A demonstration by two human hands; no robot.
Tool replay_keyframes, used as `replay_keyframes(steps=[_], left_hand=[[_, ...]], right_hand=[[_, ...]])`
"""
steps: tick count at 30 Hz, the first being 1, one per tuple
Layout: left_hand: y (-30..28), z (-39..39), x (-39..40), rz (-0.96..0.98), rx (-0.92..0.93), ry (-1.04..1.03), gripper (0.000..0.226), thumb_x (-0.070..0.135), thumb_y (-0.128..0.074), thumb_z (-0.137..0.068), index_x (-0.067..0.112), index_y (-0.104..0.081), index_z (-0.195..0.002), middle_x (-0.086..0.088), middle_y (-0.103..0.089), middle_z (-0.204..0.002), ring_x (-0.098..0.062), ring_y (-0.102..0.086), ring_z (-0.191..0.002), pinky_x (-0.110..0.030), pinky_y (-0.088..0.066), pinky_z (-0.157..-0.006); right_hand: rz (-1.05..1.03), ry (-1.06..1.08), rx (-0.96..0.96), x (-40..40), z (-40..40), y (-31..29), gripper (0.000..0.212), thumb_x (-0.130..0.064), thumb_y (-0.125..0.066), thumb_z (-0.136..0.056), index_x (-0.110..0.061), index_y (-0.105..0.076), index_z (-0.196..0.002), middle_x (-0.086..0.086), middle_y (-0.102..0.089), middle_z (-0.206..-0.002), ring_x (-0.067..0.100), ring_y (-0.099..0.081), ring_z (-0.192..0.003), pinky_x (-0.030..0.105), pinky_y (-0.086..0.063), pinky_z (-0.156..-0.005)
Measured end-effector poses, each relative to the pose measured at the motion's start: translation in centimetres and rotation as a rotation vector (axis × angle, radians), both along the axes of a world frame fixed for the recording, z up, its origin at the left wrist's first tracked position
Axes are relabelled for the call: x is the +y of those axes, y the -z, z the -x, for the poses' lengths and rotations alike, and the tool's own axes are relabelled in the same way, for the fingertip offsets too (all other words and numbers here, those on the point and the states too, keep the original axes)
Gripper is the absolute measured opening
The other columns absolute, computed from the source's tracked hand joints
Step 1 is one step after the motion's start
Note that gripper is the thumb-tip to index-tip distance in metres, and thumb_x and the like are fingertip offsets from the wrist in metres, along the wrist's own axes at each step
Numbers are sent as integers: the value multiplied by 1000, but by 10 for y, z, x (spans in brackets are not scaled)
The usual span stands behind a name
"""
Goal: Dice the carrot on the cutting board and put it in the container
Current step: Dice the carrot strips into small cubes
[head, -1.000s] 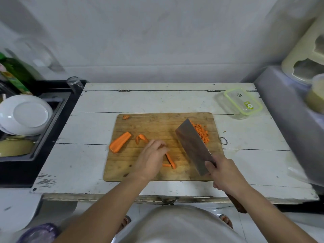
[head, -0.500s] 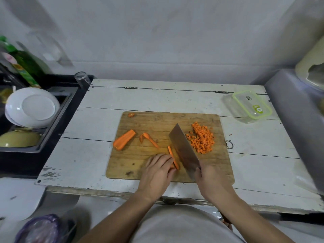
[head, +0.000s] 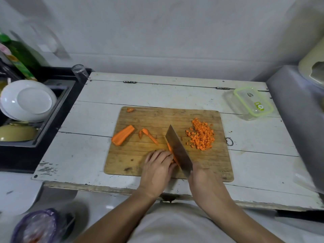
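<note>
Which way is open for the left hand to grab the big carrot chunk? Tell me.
Probably straight left: the left hand pins strips by the cleaver, and only bare cutting board separates it from the big carrot chunk.

The container's (head: 249, 104) lid label seems to read "10"; its oval logo is illegible.

Rectangular wooden cutting board (head: 140, 160): matt, grain scored with knife marks, dark stains near the front edge. White-painted plank counter (head: 98, 155): matt and rough, paint chipped and worn to bare wood along the front left edge, small metal hinges along a seam at the back. Broad cleaver blade (head: 178, 151): grey metal, dull brushed sheen. Clear plastic container with a lime-green rim (head: 252, 104): smooth, glossy. Round white plates (head: 28, 100) in the black sink (head: 52, 120): glazed, shiny. Diced orange carrot pile (head: 201, 134): moist-looking cut faces.
</note>
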State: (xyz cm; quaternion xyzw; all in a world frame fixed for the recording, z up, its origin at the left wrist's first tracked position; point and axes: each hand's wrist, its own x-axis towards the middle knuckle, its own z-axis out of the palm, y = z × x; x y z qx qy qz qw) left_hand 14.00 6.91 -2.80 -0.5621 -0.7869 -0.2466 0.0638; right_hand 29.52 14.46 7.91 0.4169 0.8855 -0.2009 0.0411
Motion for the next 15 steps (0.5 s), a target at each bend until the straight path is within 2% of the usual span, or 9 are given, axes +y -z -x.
replay_keyframes(steps=[7, 9, 11, 15], left_hand=[[1, 0, 0, -13, 9, 1, 23, 32, -70, -93, 20, -76, -112, 7, -70, -115, -16, -60, -115, -36, -46, -99], [1, 0, 1, -12, 9, 0, 21, 31, -71, -93, 20, -76, -109, 7, -70, -114, -16, -61, -114, -37, -46, -98], [2, 0, 1, -7, 8, -3, 21, 32, -70, -93, 20, -75, -109, 8, -69, -114, -17, -61, -114, -37, -46, -98], [1, 0, 1, -2, 21, 1, 19, 33, -68, -95, 21, -74, -109, 8, -68, -116, -16, -59, -116, -37, -45, -98]], right_hand=[[-29, -37, -62, -4, 1, -10, 11, -11, -44, -100, -14, -51, -108, 8, -69, -90, 32, -64, -77, 34, -34, -57], [-41, -55, -78, -5, 2, -14, 14, -10, -43, -100, -14, -51, -110, 7, -68, -90, 29, -52, -67, 28, -23, -47], [-33, -51, -96, -8, 3, -18, 15, -8, -43, -99, -14, -51, -111, 7, -67, -90, 26, -42, -65, 27, -17, -44], [-1, -16, -97, -11, 5, -21, 14, -4, -41, -98, -17, -43, -102, 9, -67, -94, 28, -40, -68, 29, -16, -45]])
